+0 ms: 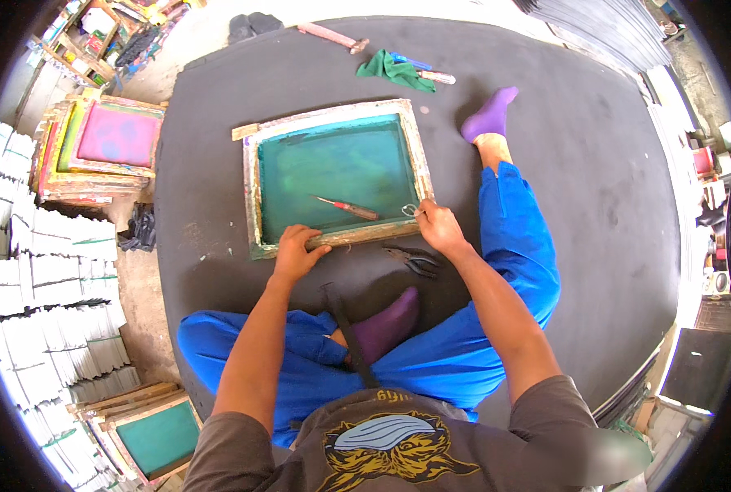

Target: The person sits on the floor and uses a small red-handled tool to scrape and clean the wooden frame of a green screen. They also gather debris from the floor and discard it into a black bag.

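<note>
A wooden screen-printing frame (pixel 419 156) with green mesh lies flat before me on the dark surface. My left hand (pixel 297 252) is closed over its near rail, with the thumb stretched along the wood. At the near right corner, my right hand (pixel 438 225) pinches a thin, pale loop (pixel 410 211); whether it is wire or cord I cannot tell. On the mesh, between my hands, rests a screwdriver (pixel 356 209) with a reddish handle. Dark-handled pliers (pixel 415 261) lie just outside the near rail, below my right hand.
A hammer (pixel 333 37), a green cloth (pixel 394 70) and a light-handled tool (pixel 437 77) lie at the far side. More frames (pixel 103 172) are stacked at left, near piled white bundles (pixel 54 287). A dark hammer-like tool (pixel 345 328) lies across my folded leg.
</note>
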Tool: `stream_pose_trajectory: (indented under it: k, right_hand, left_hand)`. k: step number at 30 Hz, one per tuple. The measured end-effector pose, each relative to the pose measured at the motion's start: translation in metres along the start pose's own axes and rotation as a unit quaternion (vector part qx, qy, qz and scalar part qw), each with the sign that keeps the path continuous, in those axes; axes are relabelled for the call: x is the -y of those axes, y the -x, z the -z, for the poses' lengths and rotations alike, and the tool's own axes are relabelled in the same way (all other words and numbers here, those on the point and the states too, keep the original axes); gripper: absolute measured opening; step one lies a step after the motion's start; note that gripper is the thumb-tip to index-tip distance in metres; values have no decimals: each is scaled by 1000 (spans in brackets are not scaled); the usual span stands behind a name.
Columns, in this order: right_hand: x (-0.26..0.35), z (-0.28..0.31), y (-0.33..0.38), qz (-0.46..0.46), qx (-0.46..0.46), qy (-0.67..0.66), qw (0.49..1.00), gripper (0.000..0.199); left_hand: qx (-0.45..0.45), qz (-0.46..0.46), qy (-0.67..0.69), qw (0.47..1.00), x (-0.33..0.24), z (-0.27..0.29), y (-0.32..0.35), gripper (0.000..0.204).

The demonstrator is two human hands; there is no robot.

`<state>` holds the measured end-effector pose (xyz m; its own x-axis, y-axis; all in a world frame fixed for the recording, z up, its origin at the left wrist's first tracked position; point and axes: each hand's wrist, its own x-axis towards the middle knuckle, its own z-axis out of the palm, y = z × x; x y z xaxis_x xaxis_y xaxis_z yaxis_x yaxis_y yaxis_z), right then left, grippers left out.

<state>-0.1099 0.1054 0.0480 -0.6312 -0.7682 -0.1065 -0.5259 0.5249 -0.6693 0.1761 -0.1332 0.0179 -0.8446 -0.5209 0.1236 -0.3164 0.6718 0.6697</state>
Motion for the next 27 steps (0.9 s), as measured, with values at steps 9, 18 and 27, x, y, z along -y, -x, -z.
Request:
stream_pose_trajectory:
  k: [9, 18, 27]
  right_hand:
    - [142, -54, -25, -31, 190, -269, 944, 23]
    - [365, -205, -92, 127, 326, -227, 909, 20]
    - [547, -377, -172, 188, 410, -314, 835, 16]
  left_hand:
    - [-138, 47, 10, 989, 5, 47, 21, 39]
    - [-312, 348, -66, 881, 114, 218, 43, 45]
    - [-284, 456, -155, 829, 240, 315, 61, 69]
